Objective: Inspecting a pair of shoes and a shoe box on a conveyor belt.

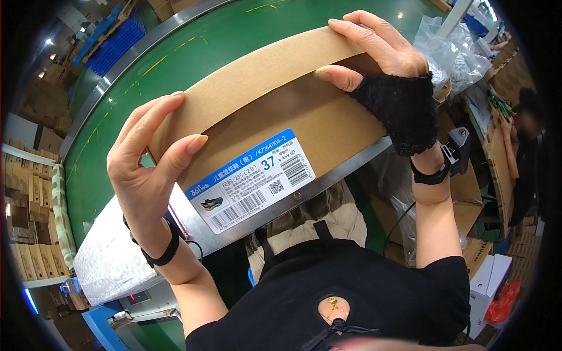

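A brown cardboard shoebox (pixel 342 131) is tilted in front of me at the metal edge of the green belt. A white and blue label (pixel 249 181) with barcodes and a small shoe picture is stuck on its near side. My left hand (pixel 143 155) grips the left end of the box's folded top flap (pixel 257 76), thumb on the near face and fingers behind. At the flap's right end, my right hand (pixel 389 58), in a black fingerless glove (pixel 407 108), holds it between thumb and fingers. The inside of the box is hidden.
The green belt (pixel 234 29) curves behind the box. Clear plastic bags (pixel 451 52) lie at the right, near another person's arm (pixel 508 146). A white patterned wrapped bundle (pixel 114 251) stands at the left. Stacked cartons (pixel 38 260) line the far left.
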`<state>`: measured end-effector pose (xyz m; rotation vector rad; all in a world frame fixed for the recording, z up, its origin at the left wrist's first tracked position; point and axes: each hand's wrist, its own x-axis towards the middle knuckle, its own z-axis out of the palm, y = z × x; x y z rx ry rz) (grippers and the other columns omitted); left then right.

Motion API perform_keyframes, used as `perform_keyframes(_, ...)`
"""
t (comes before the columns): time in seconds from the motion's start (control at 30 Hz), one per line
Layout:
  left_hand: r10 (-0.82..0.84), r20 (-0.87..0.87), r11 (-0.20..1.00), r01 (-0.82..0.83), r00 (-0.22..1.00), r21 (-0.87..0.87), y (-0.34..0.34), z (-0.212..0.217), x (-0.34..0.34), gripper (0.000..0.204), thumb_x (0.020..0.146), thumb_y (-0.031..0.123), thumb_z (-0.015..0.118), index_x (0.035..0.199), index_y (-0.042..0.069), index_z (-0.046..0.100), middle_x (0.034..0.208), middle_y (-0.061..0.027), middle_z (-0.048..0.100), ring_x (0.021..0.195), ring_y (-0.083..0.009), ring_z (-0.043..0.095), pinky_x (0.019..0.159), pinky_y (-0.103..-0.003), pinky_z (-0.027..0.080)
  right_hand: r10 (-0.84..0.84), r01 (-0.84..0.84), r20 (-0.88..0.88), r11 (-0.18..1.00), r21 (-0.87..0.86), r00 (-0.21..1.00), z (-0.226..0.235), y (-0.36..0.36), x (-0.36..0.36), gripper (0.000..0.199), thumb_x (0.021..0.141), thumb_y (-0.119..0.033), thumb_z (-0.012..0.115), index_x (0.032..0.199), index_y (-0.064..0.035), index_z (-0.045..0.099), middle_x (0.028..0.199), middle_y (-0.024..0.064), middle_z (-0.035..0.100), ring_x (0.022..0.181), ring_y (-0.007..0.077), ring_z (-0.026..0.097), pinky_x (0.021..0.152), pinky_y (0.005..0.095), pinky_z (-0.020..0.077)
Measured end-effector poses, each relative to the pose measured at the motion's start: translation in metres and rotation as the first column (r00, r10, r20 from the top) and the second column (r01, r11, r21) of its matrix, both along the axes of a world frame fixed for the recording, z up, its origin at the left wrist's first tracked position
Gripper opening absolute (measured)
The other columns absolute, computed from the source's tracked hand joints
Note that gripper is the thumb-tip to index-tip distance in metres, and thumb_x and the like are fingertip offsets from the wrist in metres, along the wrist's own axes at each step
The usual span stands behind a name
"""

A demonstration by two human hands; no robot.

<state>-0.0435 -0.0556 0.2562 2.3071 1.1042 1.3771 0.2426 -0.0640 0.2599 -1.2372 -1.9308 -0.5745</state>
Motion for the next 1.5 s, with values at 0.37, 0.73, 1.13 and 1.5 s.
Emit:
perform_keyframes(0.37, 0.007, -0.003, 1.000, -0.007, 1.000, -0.019, 0.0017, 0.0007, 0.0002, 0.044, 0.063, 0.019, 0.081, 0.101, 0.002, 0.068, 0.101, -0.0103, 0.065, 0.093, -0.0210, 0.061, 0.083, -0.031, 0.048, -0.009, 0.008, -0.009, 1.000, -0.017, 1.000, 0.0014, -0.0007, -0.0016, 0.044, 0.070, -0.028, 0.075, 0.107, -0.0087, 0.063, 0.109, 0.0089, 0.060, 0.090, 0.0275, 0.061, 0.078, 0.0326, 0.0499)
perform_keyframes(0.73, 0.005, -0.002, 1.000, -0.005, 1.000, -0.029, 0.0007, -0.0001, -0.0017, 0.045, 0.063, 0.023, 0.082, 0.102, 0.004, 0.068, 0.100, -0.0099, 0.065, 0.093, -0.0207, 0.062, 0.082, -0.032, 0.048, 0.005, -0.006, -0.022, 1.000, -0.021, 1.000, 0.0007, -0.0006, -0.0021, 0.043, 0.070, -0.027, 0.075, 0.108, -0.0085, 0.063, 0.109, 0.0090, 0.060, 0.091, 0.0271, 0.061, 0.079, 0.0326, 0.0500)
perform_keyframes(1.13, -0.002, 0.000, 1.000, 0.002, 1.000, -0.012, 0.0019, -0.0007, -0.0010, 0.045, 0.063, 0.022, 0.081, 0.102, 0.004, 0.068, 0.101, -0.0098, 0.065, 0.093, -0.0202, 0.062, 0.083, -0.031, 0.048, 0.001, -0.001, -0.013, 1.000, -0.020, 1.000, 0.0005, -0.0001, -0.0010, 0.043, 0.071, -0.027, 0.075, 0.108, -0.0091, 0.063, 0.110, 0.0090, 0.060, 0.092, 0.0270, 0.062, 0.080, 0.0324, 0.0503)
perform_keyframes(1.5, -0.009, 0.013, 1.000, 0.010, 1.000, -0.023, 0.0032, -0.0004, -0.0014, 0.044, 0.064, 0.020, 0.081, 0.103, 0.003, 0.068, 0.100, -0.0100, 0.065, 0.093, -0.0197, 0.061, 0.082, -0.030, 0.047, 0.005, -0.005, 0.002, 1.000, -0.004, 1.000, 0.0002, 0.0034, -0.0017, 0.042, 0.072, -0.028, 0.074, 0.109, -0.0096, 0.063, 0.110, 0.0086, 0.061, 0.092, 0.0264, 0.062, 0.079, 0.0319, 0.0507)
